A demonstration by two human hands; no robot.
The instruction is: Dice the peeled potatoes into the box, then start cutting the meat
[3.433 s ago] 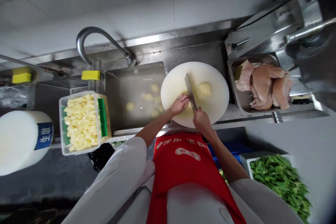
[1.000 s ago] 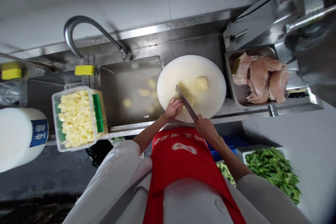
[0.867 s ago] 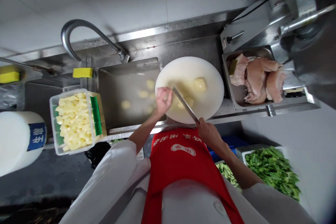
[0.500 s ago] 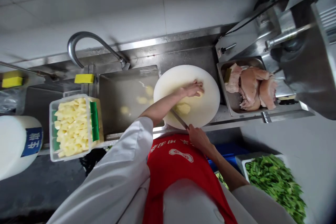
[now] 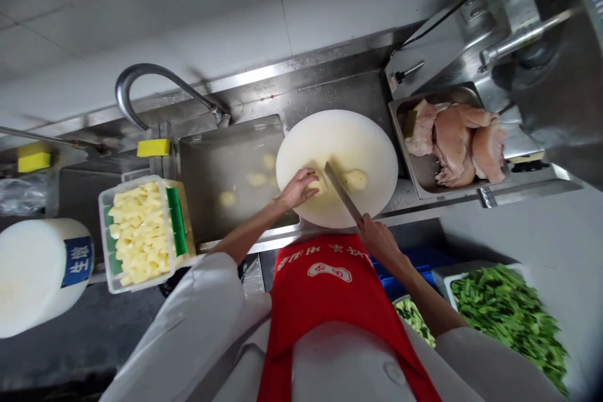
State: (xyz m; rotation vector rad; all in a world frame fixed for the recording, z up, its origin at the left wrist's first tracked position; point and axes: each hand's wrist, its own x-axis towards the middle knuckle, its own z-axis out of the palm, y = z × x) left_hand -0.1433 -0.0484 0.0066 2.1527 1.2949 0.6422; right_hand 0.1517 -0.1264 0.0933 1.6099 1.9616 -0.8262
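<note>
On the round white cutting board (image 5: pixel 336 132), my left hand (image 5: pixel 298 188) has its fingers curled around a peeled potato piece (image 5: pixel 318 184) at the board's left side. My right hand (image 5: pixel 377 237) grips the handle of a knife (image 5: pixel 343 193) at the board's near edge. The blade points up and left across the board, between the held piece and another peeled potato (image 5: pixel 354 180), which lies just right of the blade.
Left of the board, a sink (image 5: pixel 226 163) holds water and several potatoes under a curved faucet (image 5: pixel 164 69). A tub of potato chunks (image 5: pixel 141 232) stands farther left. Right lies a metal tray (image 5: pixel 421 183) with raw meat. Greens (image 5: pixel 509 314) fill a bin below right.
My left hand has moved from the right side of the board to the left and now holds a potato piece. The knife has shifted right with my right hand. The camera view has shifted slightly.
</note>
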